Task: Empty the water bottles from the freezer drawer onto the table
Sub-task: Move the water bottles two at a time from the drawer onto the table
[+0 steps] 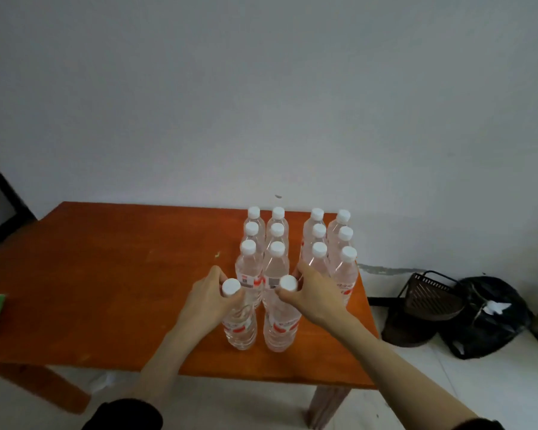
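Against a plain grey wall, the orange table carries upright water bottles in rows. The left hand grips one near bottle below its cap, the right hand another bottle. Best to seat both flat in line before releasing.

Dim, flat indoor light, soft picture.
The grey wall darkens toward the corners; the table bows with wide-angle distortion; bottle labels blur, and shadows are faint.
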A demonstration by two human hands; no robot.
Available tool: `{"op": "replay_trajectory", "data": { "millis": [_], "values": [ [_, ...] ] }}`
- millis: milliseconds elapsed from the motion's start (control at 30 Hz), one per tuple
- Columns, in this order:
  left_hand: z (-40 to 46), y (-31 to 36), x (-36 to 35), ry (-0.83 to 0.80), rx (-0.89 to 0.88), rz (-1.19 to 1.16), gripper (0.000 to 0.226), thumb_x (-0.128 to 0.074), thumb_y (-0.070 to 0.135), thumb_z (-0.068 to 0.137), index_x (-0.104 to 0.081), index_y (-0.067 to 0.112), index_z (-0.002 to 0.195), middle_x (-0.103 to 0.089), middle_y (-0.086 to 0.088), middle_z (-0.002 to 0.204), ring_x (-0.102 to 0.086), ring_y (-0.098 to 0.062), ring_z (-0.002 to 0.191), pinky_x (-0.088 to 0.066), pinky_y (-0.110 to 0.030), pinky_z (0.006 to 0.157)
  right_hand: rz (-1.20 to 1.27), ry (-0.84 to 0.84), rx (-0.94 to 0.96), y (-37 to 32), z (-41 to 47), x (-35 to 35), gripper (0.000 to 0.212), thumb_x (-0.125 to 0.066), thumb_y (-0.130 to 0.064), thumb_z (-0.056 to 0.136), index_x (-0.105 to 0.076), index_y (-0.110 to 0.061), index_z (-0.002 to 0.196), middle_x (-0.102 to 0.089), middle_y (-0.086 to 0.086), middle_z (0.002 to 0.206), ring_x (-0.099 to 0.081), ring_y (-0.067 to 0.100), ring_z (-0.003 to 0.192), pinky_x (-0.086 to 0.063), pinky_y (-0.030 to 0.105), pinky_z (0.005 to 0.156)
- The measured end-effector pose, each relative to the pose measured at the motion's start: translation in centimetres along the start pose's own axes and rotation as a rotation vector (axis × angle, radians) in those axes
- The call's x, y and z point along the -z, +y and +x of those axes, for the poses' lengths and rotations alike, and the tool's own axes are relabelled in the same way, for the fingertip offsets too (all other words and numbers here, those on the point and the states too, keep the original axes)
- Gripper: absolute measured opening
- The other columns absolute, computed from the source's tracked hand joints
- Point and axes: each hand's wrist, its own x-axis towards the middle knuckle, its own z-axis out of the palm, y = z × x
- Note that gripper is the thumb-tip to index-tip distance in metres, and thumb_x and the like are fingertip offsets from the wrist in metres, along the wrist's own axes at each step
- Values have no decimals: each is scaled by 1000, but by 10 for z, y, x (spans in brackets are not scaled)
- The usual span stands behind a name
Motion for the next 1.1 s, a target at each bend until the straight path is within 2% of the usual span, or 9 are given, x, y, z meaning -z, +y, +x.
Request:
{"op": "replay_trajectory", "data": {
  "millis": [100, 233, 400, 600, 767, 867, 933, 1000, 1100],
  "values": [
    [26, -13, -5, -61, -26, 11, 30, -66, 37, 80, -46, 16, 87, -58, 6, 77, -51, -5, 62, -37, -18, 50, 17, 22, -59, -7, 19, -18, 29, -64, -39, 81, -43, -23, 93, -57, -6, 83, -57, 9, 72, -48, 18, 61],
    [52, -25, -10, -110, -62, 0, 31, -65, 40, 80, -42, 19, 82, -59, 4, 75, -50, -4, 60, -33, -16, 49, -28, 35, -113, -14, 37, -36, 31, -63, -40, 82, -41, -23, 96, -55, -6, 82, -58, 11, 73, -52, 24, 65],
    [77, -31, -18, -91, -61, -19, 32, -63, 41, 81, -43, 17, 85, -61, -1, 79, -58, -12, 66, -40, -22, 51, 16, 67, -217, -13, 49, -50, 32, -62, -39, 83, -47, -17, 100, -57, -5, 86, -60, 13, 76, -55, 26, 69],
    [83, -26, -31, -71, -48, -90, 33, -62, 44, 81, -44, 18, 89, -60, -2, 83, -59, -16, 74, -48, -27, 59, 24, 82, -227, -14, 54, -56, 33, -62, -39, 84, -48, -15, 103, -52, -8, 84, -54, 9, 73, -47, 20, 65],
    [81, -29, -22, -154, -80, -54, 31, -53, 45, 86, -49, 17, 97, -61, -1, 93, -54, -8, 73, -37, -17, 54, 68, 30, -233, -12, 49, -52, 36, -57, -36, 88, -51, -11, 113, -60, 0, 98, -52, 9, 81, -44, 21, 71],
    [83, -31, -8, -195, -163, 135, 36, -46, 47, 89, -56, 18, 108, -63, -3, 106, -56, -14, 87, -42, -21, 66, 172, -2, -297, -15, 38, -44, 44, -53, -36, 91, -46, -10, 125, -62, 7, 111, -54, 11, 89, -47, 24, 77],
    [79, -25, -2, -115, -228, 224, 41, -47, 45, 90, -56, 17, 118, -59, -7, 119, -55, -21, 104, -44, -29, 81, 237, 22, -331, -15, 22, -31, 46, -52, -37, 91, -44, -10, 129, -60, 9, 121, -57, 17, 101, -48, 27, 84],
    [63, -6, 2, -9, -325, 212, 40, -46, 40, 91, -53, 16, 122, -54, -8, 127, -49, -24, 115, -41, -35, 93, 284, 87, -337, -11, -1, -13, 47, -51, -36, 92, -44, -12, 131, -58, 8, 127, -56, 20, 112, -47, 28, 90],
    [28, 38, -9, 4, -519, 59, 39, -45, 36, 92, -49, 20, 127, -49, -3, 136, -44, -19, 123, -35, -32, 99, 222, 218, -309, 2, -48, 23, 48, -50, -38, 92, -43, -16, 133, -54, 5, 134, -51, 18, 121, -41, 28, 95]
  ]
}}
